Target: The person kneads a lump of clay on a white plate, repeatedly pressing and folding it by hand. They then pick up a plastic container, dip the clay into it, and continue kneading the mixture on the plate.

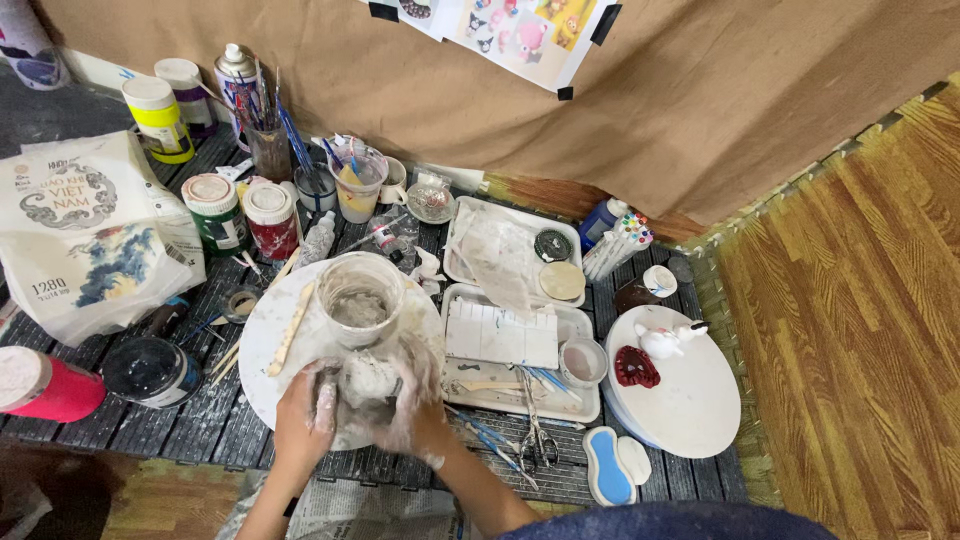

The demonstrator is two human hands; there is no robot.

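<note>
A lump of grey clay [368, 385] is gripped between the left hand [303, 415] and right hand [420, 405] on a white round board [262, 345]. Beyond it, a clay-smeared jar [360, 298] is seen; further left, a white printed bag [85, 230]; farthest, a yellow-banded tub [157, 118].

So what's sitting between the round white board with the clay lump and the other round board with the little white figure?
In the head view, two white trays lie between them, the nearer holding a white palette, scissors and brushes.

A home craft corner for clay and painting: paint jars [244, 212] and brushes [283, 128] at upper left, round turntables [690, 400], clay tools in trays [575, 330], wooden floor [860, 310].
</note>
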